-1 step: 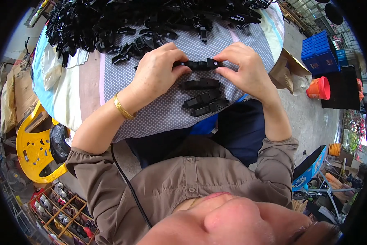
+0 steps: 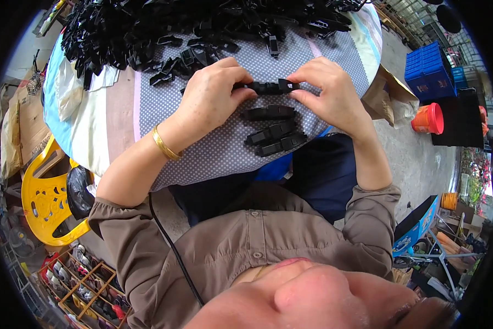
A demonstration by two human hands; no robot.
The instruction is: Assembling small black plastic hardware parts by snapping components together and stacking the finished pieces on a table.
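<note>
A narrow black plastic part [image 2: 266,88] lies crosswise just above the dotted tablecloth. My left hand [image 2: 213,90] pinches its left end between thumb and fingers. At the other end, my right hand [image 2: 326,90] grips it the same way. Fingertips cover both ends, and its exact kind cannot be made out. Nearer to me, a similar black part [image 2: 269,113] rests on the cloth. Two more, an upper part [image 2: 271,132] and a lower part [image 2: 281,145], lie slightly slanted close together near the table's edge.
A large heap of black plastic parts [image 2: 164,33] covers the table's far side, some loose towards the middle. Left stands a yellow plastic chair [image 2: 43,205] with a black bag [image 2: 80,192]. On the right are an open carton [image 2: 379,98], a red bucket [image 2: 427,119] and a blue crate [image 2: 430,68].
</note>
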